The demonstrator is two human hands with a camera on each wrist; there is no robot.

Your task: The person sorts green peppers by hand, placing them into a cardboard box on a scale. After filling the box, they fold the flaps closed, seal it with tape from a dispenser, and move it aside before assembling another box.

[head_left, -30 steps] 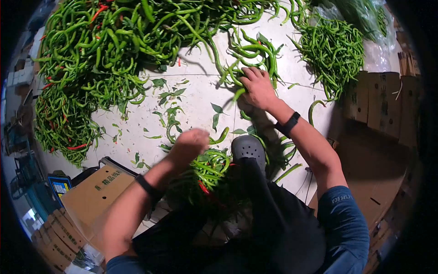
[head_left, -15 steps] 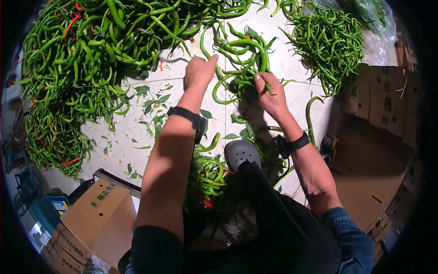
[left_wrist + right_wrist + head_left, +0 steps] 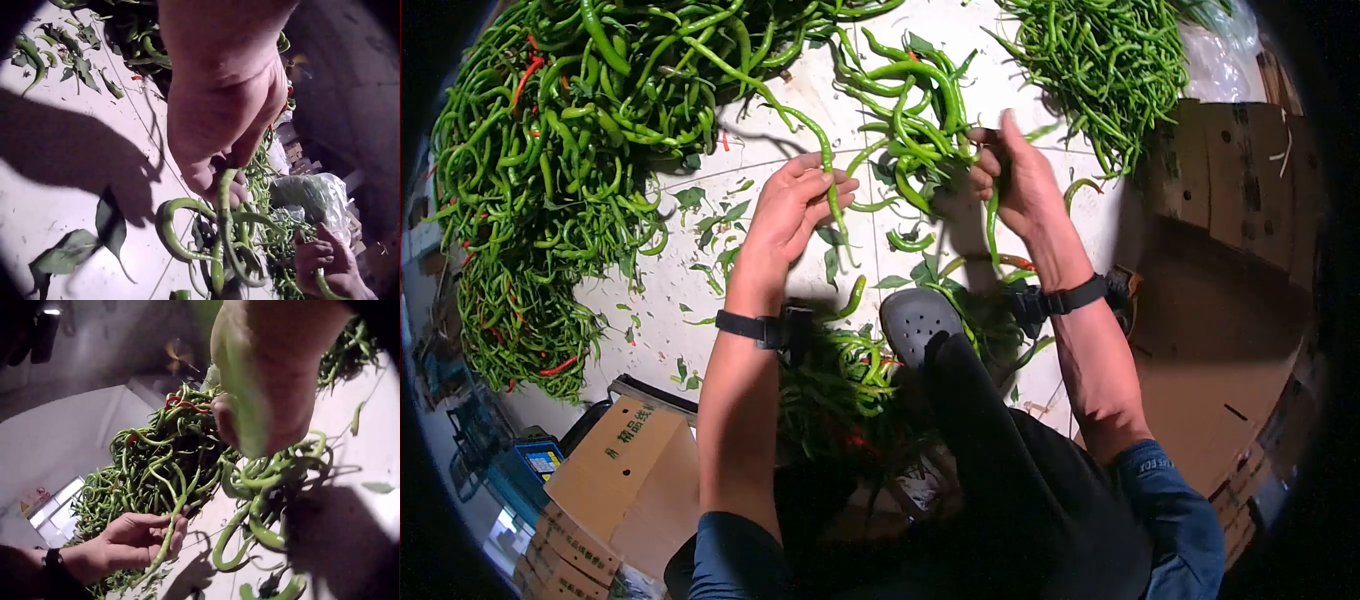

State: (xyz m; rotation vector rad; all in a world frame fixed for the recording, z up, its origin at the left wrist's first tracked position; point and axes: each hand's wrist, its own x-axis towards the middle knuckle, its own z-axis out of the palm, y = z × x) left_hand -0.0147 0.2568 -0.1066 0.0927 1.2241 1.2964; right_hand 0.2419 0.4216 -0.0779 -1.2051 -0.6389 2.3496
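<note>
My left hand [image 3: 792, 208] pinches a long green chili pepper [image 3: 826, 155] between thumb and fingers; the pepper hangs at a slant over the floor. In the right wrist view this left hand [image 3: 134, 540] grips the same pepper [image 3: 173, 528] near its middle. At the right edge of a small heap of green chili peppers [image 3: 945, 85], my right hand [image 3: 1030, 190] has its thumb up and fingers curled round another green chili pepper [image 3: 992, 225], which points down. That pepper [image 3: 247, 406] is a blurred green shape close to the right wrist camera.
A big chili pile [image 3: 550, 180], mostly green with some red, covers the left. A pile of thinner green chilies [image 3: 1100, 70] lies right. Between my arms are a grey shoe [image 3: 920, 325] and more peppers [image 3: 865, 365]. Cardboard boxes [image 3: 625, 440] flank me; loose leaves [image 3: 690, 197] dot the floor.
My left hand has gone from near my lap forward to the big pile's edge and now holds a pepper. The right hand has drawn a pepper from the small heap and shifted slightly right.
</note>
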